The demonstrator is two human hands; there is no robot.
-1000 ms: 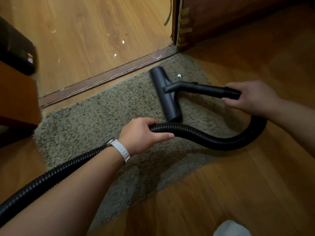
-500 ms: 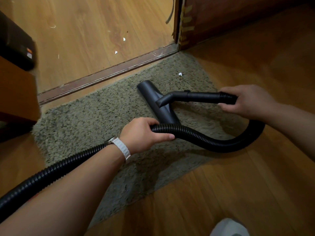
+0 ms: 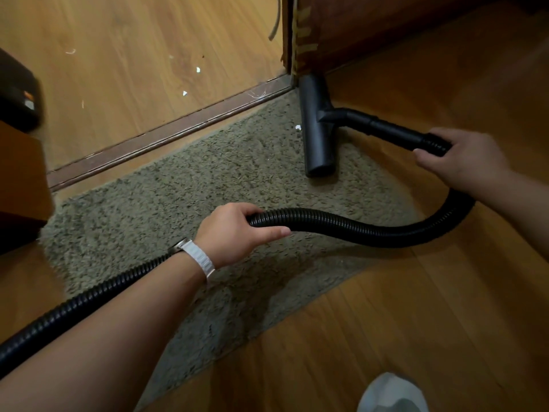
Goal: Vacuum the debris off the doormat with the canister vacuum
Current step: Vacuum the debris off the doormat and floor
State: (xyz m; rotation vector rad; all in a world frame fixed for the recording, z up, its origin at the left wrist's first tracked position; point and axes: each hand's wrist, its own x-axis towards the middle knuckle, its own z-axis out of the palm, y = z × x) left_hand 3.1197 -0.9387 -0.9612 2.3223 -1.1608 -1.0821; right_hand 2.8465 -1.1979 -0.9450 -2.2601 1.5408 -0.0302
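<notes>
1. Grips the wand (image 3: 386, 127) with the right hand (image 3: 463, 159), fingers (image 3: 436, 132) clenched around the cuff where the hose (image 3: 356, 227) joins, likely for steering.
2. Holds the hose mid-run with the left hand (image 3: 234, 230), fingers curled over it, probably lifting the slack clear of the doormat (image 3: 178, 188).
3. Keeps the nozzle (image 3: 316, 129) flat along the doormat's right edge, far end near the door frame (image 3: 292, 40), just beside a white scrap (image 3: 298, 127), seemingly lined up to sweep over it.
4. Leaves further scraps (image 3: 198, 69) beyond the threshold strip (image 3: 166, 135), off the doormat.

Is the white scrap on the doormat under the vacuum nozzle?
No, the white scrap lies uncovered on the doormat, just beside the nozzle.
</notes>
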